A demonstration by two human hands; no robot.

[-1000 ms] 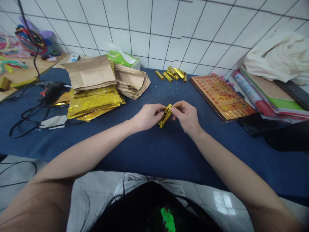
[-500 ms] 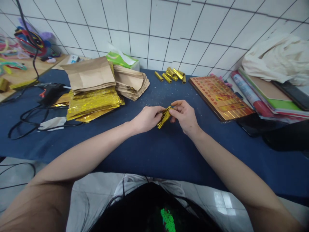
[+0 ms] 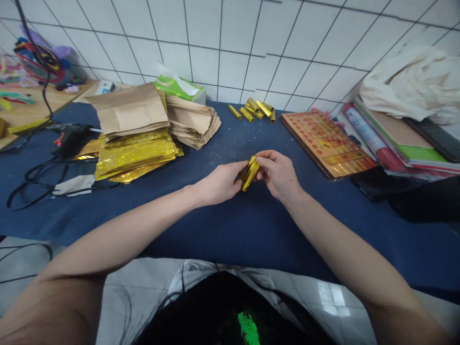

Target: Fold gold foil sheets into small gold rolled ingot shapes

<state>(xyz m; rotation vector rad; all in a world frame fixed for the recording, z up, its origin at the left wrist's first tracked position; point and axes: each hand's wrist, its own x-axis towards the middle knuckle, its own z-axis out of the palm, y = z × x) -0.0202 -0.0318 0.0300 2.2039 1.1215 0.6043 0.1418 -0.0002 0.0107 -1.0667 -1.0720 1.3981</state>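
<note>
My left hand [image 3: 219, 182] and my right hand [image 3: 278, 173] meet over the middle of the blue table [image 3: 230, 225]. Both pinch a small folded gold foil paper [image 3: 249, 173], held tilted just above the cloth. Left fingers close on its lower left side, right fingers curl on its upper right end. A stack of gold foil sheets [image 3: 134, 153] lies to the left. Several finished gold folded pieces [image 3: 253, 110] lie at the back by the wall.
Brown paper sheets [image 3: 125, 108] and a fanned brown stack [image 3: 196, 122] lie behind the foil. A black glue gun [image 3: 70, 139] with cables sits far left. A printed gold-red pad [image 3: 327, 143] and piled books [image 3: 395, 139] under a cloth fill the right.
The gold paper has been folded tighter and shorter between my fingers. Both hands stayed nearly in place, shifting slightly toward me and to the right.
</note>
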